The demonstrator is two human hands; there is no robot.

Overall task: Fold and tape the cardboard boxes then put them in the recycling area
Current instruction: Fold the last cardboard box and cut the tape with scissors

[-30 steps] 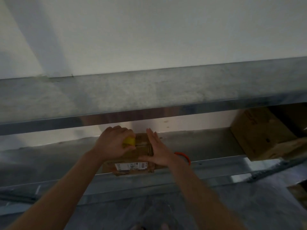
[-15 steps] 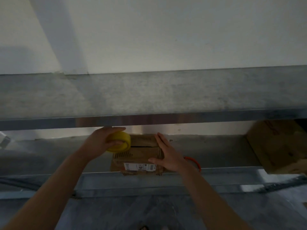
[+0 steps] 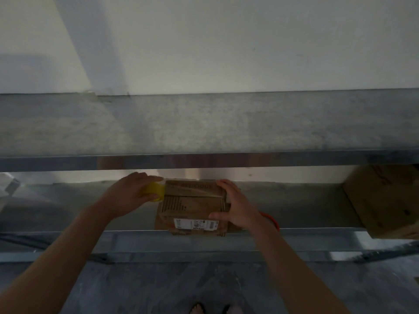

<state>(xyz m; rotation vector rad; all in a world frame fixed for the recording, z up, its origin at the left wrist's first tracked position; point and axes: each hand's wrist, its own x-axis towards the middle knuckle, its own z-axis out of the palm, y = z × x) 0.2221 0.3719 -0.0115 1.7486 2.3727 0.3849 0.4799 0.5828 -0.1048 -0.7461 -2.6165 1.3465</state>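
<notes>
Cardboard box (image 3: 192, 207): small, brown, rectangular, flaps folded flat on top. Printed dark lettering and a block of fine lines on the upper face; white barcode label (image 3: 195, 224) on the near side. Lies on the lower shelf (image 3: 68, 200) at its front edge. A glossy strip crosses the far part of its top, running toward the tape roll.

Tape roll (image 3: 155, 191): yellow, round, smooth-sided. Touches the box's left far corner.

Left hand (image 3: 131, 193): grasps the tape roll, fingers curled over its top and thumb beneath.

Right hand (image 3: 235, 205): spread and released, holding nothing closed; fingers lie over the box's right far corner, thumb presses the near face beside the label.

Lower shelf: dull grey sheet metal, flat, with a raised front lip.

Upper shelf (image 3: 204, 123): the same mottled grey metal, with a shinier band along its front edge.

Orange ring (image 3: 271, 219): thin curved loop on the lower shelf, partly hidden behind the right wrist; material cannot be told.

Large box (image 3: 383, 200): brown cardboard, creased, at the right end of the lower shelf, well apart from the small one.

Wall (image 3: 226, 41): plain, pale, matt.

Floor (image 3: 158, 286): grey, streaked; toes (image 3: 210, 309) show at the bottom edge.
</notes>
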